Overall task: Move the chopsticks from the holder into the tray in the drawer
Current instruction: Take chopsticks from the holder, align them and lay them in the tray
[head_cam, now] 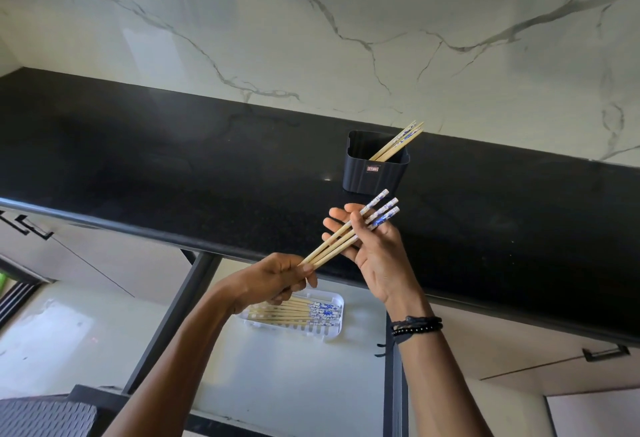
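Black stone counter (173, 166) runs across the head view under a white veined marble wall (346, 20). Near its back edge stands a dark ribbed holder (375, 173), with a few chopsticks (398, 142) leaning out of it toward the wall. In front of the holder, over the counter's front edge, three more chopsticks (346, 234) are held in a bundle, patterned ends toward the holder. The right hand (372, 246) lies mostly open, palm up, with the patterned ends resting across its fingers and its thumb over them. The left hand (277, 280) is curled closed around the plain tips. Below the holder, the drawer (277, 384) is pulled open, and a white tray (332, 331) in it holds a row of chopsticks (298, 313) lying flat, partly hidden by the left hand.
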